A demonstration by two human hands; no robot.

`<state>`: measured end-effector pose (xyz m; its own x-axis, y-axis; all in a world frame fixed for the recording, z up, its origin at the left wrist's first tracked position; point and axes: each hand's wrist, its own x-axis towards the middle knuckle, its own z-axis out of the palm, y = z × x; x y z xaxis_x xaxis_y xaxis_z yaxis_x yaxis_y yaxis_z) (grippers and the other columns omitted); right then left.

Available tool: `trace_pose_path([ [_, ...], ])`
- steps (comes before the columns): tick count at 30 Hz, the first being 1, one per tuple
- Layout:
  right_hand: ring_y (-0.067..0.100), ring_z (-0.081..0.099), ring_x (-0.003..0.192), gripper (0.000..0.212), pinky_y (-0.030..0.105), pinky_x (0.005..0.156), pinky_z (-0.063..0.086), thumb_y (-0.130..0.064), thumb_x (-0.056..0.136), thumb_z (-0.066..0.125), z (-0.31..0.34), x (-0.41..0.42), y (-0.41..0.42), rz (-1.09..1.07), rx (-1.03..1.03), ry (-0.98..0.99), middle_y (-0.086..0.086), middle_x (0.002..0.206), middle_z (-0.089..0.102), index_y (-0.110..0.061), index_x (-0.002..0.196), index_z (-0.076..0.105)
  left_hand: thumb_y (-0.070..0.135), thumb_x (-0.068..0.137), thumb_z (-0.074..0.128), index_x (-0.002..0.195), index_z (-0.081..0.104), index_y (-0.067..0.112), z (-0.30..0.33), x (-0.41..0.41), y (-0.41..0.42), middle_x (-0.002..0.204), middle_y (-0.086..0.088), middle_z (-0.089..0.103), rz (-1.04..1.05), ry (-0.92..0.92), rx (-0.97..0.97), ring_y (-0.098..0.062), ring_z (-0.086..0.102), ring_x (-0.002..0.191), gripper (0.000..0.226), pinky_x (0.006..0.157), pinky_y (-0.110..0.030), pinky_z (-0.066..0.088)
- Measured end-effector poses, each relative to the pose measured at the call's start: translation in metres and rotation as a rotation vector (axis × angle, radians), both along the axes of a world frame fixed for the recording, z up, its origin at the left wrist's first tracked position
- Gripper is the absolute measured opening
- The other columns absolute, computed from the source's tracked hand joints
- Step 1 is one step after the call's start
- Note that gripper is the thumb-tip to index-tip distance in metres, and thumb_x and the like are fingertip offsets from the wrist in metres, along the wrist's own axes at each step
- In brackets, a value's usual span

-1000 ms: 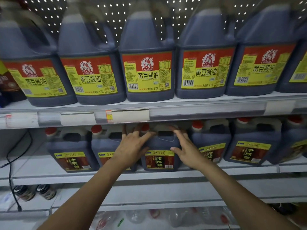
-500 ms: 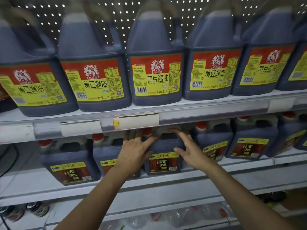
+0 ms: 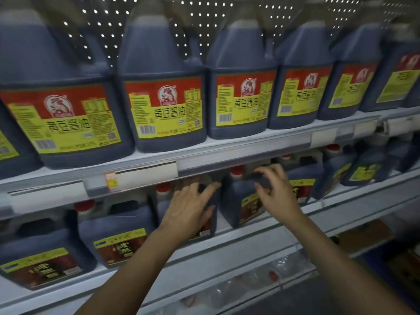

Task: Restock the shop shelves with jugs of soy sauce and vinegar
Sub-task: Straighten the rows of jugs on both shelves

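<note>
Down on the lower shelf [image 3: 250, 244], both hands reach under the upper shelf's front edge [image 3: 204, 160]. The left hand [image 3: 191, 212] lies flat, fingers spread, against the face of one vinegar jug [image 3: 208, 226]. The right hand [image 3: 276, 192] has its fingers curled over the handle of the next vinegar jug to the right [image 3: 238, 201], which stands at the front edge, turned at an angle (its label is blurred). Soy sauce jugs [image 3: 163, 105] line the upper shelf.
</note>
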<state>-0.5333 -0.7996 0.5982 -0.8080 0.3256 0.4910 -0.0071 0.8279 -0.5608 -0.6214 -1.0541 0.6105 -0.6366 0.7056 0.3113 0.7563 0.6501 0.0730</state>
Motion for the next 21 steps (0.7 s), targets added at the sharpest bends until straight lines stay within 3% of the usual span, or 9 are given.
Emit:
trace_pose_path([
  [3,0.036,0.052,0.127,0.05,0.036,0.1,0.047,-0.015,0.093,0.073,0.008,-0.006,0.048,-0.063,-0.067,-0.25,0.008,0.134,0.042,-0.019,0.137,0.051,0.042,0.099,0.055,0.156,0.025,0.037,0.005,0.002,0.048,0.123,-0.012,0.055,-0.04,-0.028,-0.043,-0.036,0.058,0.11,0.065,0.089,-0.044,0.051],
  [6,0.027,0.054,0.122,0.058,0.028,0.088,0.042,-0.023,0.096,0.071,0.014,-0.02,0.073,0.061,-0.12,-0.444,0.007,0.129,0.05,-0.018,0.145,0.04,0.041,0.1,0.055,0.156,0.024,0.037,0.002,-0.006,0.086,0.124,-0.011,0.06,-0.045,-0.102,-0.065,-0.034,0.061,0.111,0.064,0.087,-0.043,0.052],
  [9,0.007,0.055,0.093,0.032,0.014,0.068,0.039,-0.025,0.097,0.071,0.007,-0.035,0.089,0.171,-0.225,-0.52,-0.012,0.096,0.049,-0.028,0.115,0.044,0.042,0.1,0.058,0.156,0.029,0.035,-0.005,-0.015,0.11,0.139,-0.005,0.059,-0.024,-0.198,-0.042,-0.027,0.056,0.126,0.063,0.096,-0.038,0.047],
  [10,0.007,0.055,0.089,0.031,0.013,0.067,0.039,-0.026,0.097,0.071,0.003,-0.038,0.094,0.19,-0.242,-0.521,-0.013,0.091,0.047,-0.03,0.112,0.045,0.043,0.099,0.059,0.156,0.03,0.036,-0.009,-0.015,0.116,0.141,-0.003,0.059,-0.005,-0.216,-0.029,-0.026,0.056,0.127,0.064,0.096,-0.037,0.046],
  [12,0.018,0.058,0.106,0.054,0.02,0.078,0.043,-0.032,0.096,0.072,-0.01,-0.042,0.106,0.268,-0.257,-0.504,-0.007,0.105,0.052,-0.032,0.14,0.042,0.046,0.096,0.063,0.155,0.031,0.038,-0.015,-0.013,0.121,0.139,-0.003,0.06,0.03,-0.222,-0.015,-0.024,0.057,0.125,0.067,0.096,-0.036,0.046],
  [14,0.02,0.051,0.123,0.081,0.031,0.093,0.044,-0.036,0.096,0.071,-0.017,-0.038,0.116,0.382,-0.223,-0.522,-0.001,0.128,0.049,-0.039,0.159,0.019,0.047,0.095,0.065,0.154,0.033,0.039,-0.02,-0.009,0.124,0.135,-0.002,0.063,0.066,-0.211,-0.003,-0.021,0.059,0.12,0.068,0.094,-0.034,0.047],
  [17,0.025,0.043,0.138,0.075,0.03,0.099,0.038,-0.03,0.101,0.065,-0.028,-0.038,0.124,0.434,-0.154,-0.506,0.008,0.151,0.043,-0.036,0.16,0.02,0.044,0.094,0.068,0.153,0.037,0.037,-0.018,-0.004,0.125,0.127,-0.005,0.066,0.117,-0.214,0.04,-0.024,0.062,0.114,0.067,0.092,-0.036,0.049],
  [21,0.028,0.049,0.133,0.062,0.033,0.097,0.044,-0.031,0.102,0.062,-0.034,-0.04,0.122,0.452,-0.147,-0.444,0.008,0.143,0.048,-0.038,0.156,0.032,0.045,0.095,0.066,0.152,0.035,0.035,-0.014,0.006,0.131,0.117,-0.009,0.066,0.207,-0.16,-0.019,-0.029,0.062,0.107,0.065,0.086,-0.041,0.051],
])
